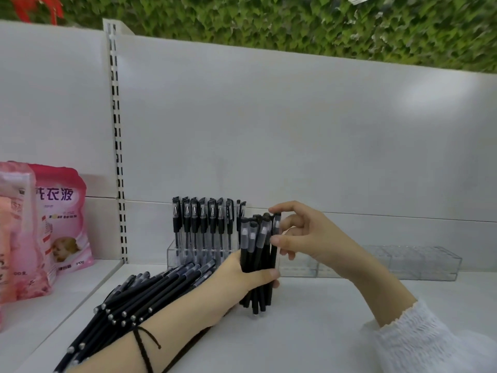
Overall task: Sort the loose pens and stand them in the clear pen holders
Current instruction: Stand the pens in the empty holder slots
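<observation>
My left hand [243,275] grips an upright bundle of black pens [258,265] whose lower ends stand on the white shelf. My right hand [301,238] pinches the capped top of one pen [274,230] at the right side of that bundle, index finger on its cap and thumb below. Under my left forearm lies a pile of loose black pens [139,297], fanned toward the lower left. Behind the bundle a clear pen holder [173,251] has several black-capped pens [204,219] standing upright in it. A second clear holder [419,261] stretches to the right.
Pink pouches of laundry goods [57,219] stand on the neighbouring shelf at the left, past a slotted upright post [118,146]. The white back panel [295,130] rises behind the holders. Bare shelf surface [322,332] lies in front, between my arms.
</observation>
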{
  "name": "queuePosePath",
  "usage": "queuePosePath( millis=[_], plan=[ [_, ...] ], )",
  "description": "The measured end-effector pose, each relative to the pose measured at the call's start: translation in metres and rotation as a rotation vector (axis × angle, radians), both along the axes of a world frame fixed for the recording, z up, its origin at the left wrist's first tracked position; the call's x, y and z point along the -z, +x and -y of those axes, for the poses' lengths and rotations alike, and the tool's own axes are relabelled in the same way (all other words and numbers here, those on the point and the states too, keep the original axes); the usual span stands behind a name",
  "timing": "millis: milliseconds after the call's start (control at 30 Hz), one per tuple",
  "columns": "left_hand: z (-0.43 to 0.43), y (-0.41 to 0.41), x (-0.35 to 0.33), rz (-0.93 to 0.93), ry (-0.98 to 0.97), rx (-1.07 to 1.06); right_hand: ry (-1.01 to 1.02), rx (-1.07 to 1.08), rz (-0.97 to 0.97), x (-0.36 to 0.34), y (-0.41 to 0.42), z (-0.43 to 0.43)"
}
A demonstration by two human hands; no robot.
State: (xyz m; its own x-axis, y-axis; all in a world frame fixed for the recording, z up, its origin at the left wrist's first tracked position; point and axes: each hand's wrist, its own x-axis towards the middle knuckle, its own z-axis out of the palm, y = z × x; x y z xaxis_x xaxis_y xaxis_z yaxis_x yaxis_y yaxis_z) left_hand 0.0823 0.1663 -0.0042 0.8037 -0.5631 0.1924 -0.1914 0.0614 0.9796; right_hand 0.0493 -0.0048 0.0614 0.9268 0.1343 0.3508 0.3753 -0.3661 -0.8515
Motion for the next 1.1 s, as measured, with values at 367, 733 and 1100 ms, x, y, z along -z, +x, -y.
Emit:
queuePosePath(
  millis=[367,733,1100],
  plan=[
    [0.019,-0.016,-0.037,-0.246,-0.195,-0.142,-0.041,0.005,-0.059,-0.027,0.002,0.037],
    [0.120,-0.014,-0.045,-0.185,-0.251,-0.206,0.016,0.091,-0.219,-0.024,0.021,0.107],
    [0.111,0.010,-0.009,-0.233,-0.217,-0.273,-0.057,0.292,0.109,-0.027,0.053,0.135]
  ],
)
